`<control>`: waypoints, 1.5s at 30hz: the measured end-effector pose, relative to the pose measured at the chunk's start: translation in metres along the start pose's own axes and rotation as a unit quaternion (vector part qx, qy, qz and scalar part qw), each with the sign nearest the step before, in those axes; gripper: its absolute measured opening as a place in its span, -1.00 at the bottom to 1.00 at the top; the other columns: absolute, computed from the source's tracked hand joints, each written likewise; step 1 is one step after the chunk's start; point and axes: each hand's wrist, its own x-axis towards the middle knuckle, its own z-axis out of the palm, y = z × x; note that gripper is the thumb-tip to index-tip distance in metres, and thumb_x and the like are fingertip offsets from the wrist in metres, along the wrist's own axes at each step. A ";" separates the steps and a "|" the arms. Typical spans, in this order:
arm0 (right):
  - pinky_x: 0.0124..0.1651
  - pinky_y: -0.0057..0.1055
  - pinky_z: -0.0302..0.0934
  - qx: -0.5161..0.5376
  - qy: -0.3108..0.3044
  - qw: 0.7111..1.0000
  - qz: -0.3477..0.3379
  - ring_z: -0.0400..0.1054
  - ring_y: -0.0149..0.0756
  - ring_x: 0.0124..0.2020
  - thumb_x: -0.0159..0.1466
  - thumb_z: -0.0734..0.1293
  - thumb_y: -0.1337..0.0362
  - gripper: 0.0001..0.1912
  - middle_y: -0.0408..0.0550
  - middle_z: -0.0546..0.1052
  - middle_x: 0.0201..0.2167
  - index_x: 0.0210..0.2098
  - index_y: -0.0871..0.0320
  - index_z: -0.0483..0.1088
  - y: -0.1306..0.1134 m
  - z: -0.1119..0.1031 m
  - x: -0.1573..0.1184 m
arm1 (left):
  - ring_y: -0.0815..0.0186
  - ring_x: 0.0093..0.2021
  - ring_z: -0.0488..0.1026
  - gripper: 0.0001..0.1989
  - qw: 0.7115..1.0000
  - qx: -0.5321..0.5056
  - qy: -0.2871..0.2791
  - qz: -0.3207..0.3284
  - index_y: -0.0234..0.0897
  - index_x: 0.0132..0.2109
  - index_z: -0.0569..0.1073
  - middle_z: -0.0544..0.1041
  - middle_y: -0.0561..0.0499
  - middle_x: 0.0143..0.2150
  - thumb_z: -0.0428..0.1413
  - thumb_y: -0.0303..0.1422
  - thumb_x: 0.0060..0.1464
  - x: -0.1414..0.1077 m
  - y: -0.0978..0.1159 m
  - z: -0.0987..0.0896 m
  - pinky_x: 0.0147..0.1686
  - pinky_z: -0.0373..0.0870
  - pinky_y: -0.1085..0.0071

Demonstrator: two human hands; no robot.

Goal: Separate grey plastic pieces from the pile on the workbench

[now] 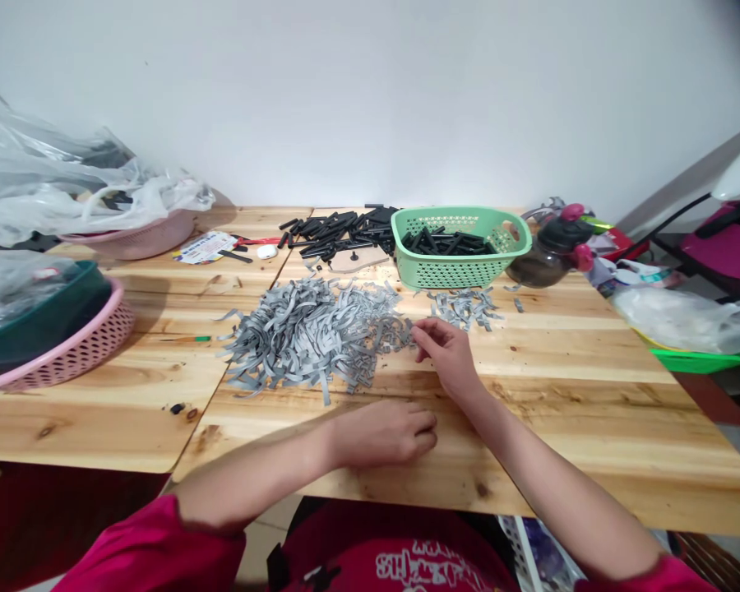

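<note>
On the wooden table lies a large heap of grey strips (308, 329), with smaller bits at its right side. My right hand (447, 353) is at the heap's right edge, thumb and fingertips pinched together; what they hold, if anything, is too small to make out. Closer to me, my left hand (388, 433) rests near the table's front with its fingers curled in, and their inner side is hidden. A smaller group of grey pieces (465, 308) lies beyond my right hand, in front of a green basket (456, 271) that holds black sticks (447, 243).
Behind the heap are loose black sticks (345, 230), a printed card (206, 248) and a small white object (267, 252). A dark bottle (552, 251) stands right of the basket. Pink basket (92, 337) and plastic bags (86, 181) fill the left side.
</note>
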 end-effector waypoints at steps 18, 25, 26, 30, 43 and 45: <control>-0.49 -0.50 0.22 -0.142 -0.094 0.983 -0.069 0.30 -0.41 -0.49 0.22 0.35 0.19 -0.83 -0.09 0.49 -0.45 -0.35 0.19 0.46 -0.007 0.008 -0.016 | 0.25 -0.33 0.58 -0.63 0.517 -0.624 0.372 -0.452 -0.37 -0.24 0.62 0.64 -0.07 -0.37 0.39 -0.26 -0.24 -0.017 -0.062 0.002 -0.16 0.51 0.32; -0.44 -0.48 0.13 -0.292 -0.059 0.940 -0.166 0.29 -0.41 -0.52 0.24 0.31 0.30 -0.91 -0.13 0.48 -0.51 -0.37 0.17 0.44 -0.005 0.011 -0.024 | 0.20 -0.23 0.58 -0.62 0.559 -0.587 0.369 -0.455 -0.35 -0.17 0.62 0.64 -0.11 -0.27 0.38 -0.30 -0.21 -0.016 -0.057 0.000 -0.08 0.50 0.27; -0.44 -0.48 0.13 -0.303 -0.054 0.935 -0.174 0.29 -0.40 -0.52 0.24 0.31 0.31 -0.91 -0.13 0.48 -0.52 -0.38 0.17 0.43 -0.004 0.011 -0.024 | 0.18 -0.22 0.58 -0.64 0.574 -0.575 0.372 -0.449 -0.35 -0.19 0.62 0.64 -0.12 -0.26 0.37 -0.31 -0.20 -0.015 -0.056 0.000 -0.07 0.50 0.26; -0.44 -0.47 0.12 -0.331 -0.048 0.922 -0.197 0.30 -0.40 -0.53 0.22 0.30 0.34 -0.91 -0.12 0.50 -0.51 -0.41 0.16 0.41 -0.001 0.012 -0.024 | 0.15 -0.13 0.57 -0.78 0.637 -0.516 0.392 -0.417 -0.33 -0.28 0.63 0.61 -0.15 -0.14 0.32 -0.34 -0.15 -0.014 -0.056 0.001 -0.07 0.51 0.26; -0.42 -0.48 0.13 -0.346 -0.044 0.915 -0.203 0.30 -0.39 -0.53 0.17 0.29 0.39 -0.92 -0.13 0.48 -0.54 -0.46 0.17 0.39 0.000 0.013 -0.025 | 0.18 -0.07 0.55 -0.82 0.686 -0.445 0.398 -0.416 -0.33 -0.22 0.61 0.56 -0.18 -0.05 0.20 -0.41 -0.01 -0.012 -0.050 0.010 -0.02 0.49 0.25; -0.44 -0.49 0.14 -0.318 -0.048 0.930 -0.177 0.29 -0.41 -0.55 0.17 0.30 0.37 -0.92 -0.14 0.48 -0.55 -0.46 0.17 0.40 -0.002 0.013 -0.024 | 0.18 -0.12 0.56 -0.87 0.661 -0.486 0.395 -0.414 -0.34 -0.31 0.61 0.60 -0.16 -0.12 0.25 -0.38 -0.06 -0.012 -0.052 0.009 -0.04 0.49 0.26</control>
